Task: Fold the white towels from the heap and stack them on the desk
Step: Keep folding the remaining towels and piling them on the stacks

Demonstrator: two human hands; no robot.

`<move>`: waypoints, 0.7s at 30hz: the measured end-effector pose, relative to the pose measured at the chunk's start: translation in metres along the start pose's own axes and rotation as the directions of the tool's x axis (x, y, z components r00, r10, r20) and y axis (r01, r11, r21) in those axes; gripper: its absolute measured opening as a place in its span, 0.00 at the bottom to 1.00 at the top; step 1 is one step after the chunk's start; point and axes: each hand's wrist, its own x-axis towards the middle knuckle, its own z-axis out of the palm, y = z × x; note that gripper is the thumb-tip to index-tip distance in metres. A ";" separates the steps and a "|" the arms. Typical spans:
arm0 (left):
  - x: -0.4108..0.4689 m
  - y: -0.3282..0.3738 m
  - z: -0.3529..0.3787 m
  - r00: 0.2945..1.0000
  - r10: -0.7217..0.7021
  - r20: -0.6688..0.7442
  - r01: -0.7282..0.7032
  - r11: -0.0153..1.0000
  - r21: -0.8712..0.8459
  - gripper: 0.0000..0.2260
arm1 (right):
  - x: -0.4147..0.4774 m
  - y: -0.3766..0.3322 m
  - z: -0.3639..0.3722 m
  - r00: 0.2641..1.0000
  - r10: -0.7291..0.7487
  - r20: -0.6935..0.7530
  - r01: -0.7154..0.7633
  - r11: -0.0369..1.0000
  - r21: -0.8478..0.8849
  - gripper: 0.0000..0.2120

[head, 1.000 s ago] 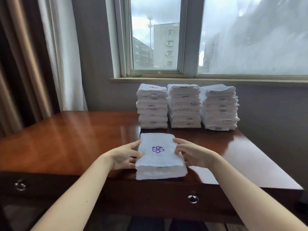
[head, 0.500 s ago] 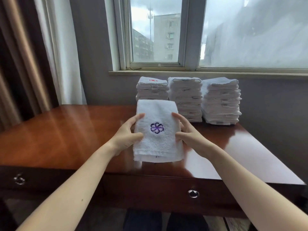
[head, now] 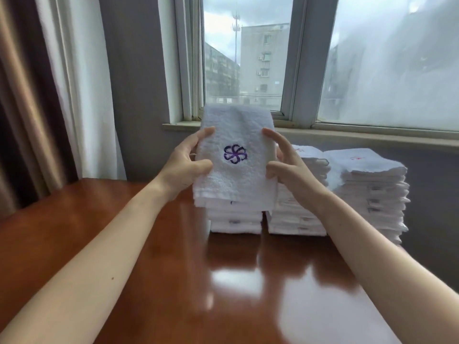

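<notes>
A folded white towel (head: 236,180) with a purple flower emblem hangs in the air over the left stack (head: 234,223) of folded white towels, hiding most of it. My left hand (head: 186,165) grips its left edge, thumb on top. My right hand (head: 288,165) grips its right edge, forefinger stretched along the top face. Two more stacks stand on the wooden desk (head: 173,281): a middle stack (head: 300,214) and a right stack (head: 375,189), both against the wall under the window.
A window sill (head: 360,135) runs just behind and above the stacks. White and brown curtains (head: 62,90) hang at the left behind the desk. The glossy desk top stretches toward me in front of the stacks.
Both hands lifted the folded towel off the desk's front and carried it up and back, so it now hangs over the left stack. The camera moved closer.
</notes>
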 end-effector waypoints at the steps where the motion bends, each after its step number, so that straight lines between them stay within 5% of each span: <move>1: 0.020 0.003 -0.002 1.000 -0.003 -0.001 0.003 1.000 -0.001 0.33 | 0.020 -0.002 -0.005 1.000 0.007 0.002 -0.007 1.000 0.003 0.39; 11: 0.183 0.031 -0.010 0.986 -0.165 -0.012 0.163 0.984 -0.078 0.30 | 0.181 -0.028 -0.045 0.979 0.199 -0.034 -0.201 0.979 -0.034 0.41; 21: 0.210 -0.005 0.003 0.883 -0.466 0.055 0.465 0.885 0.026 0.31 | 0.197 0.003 -0.047 0.858 0.512 -0.024 -0.512 0.855 -0.080 0.44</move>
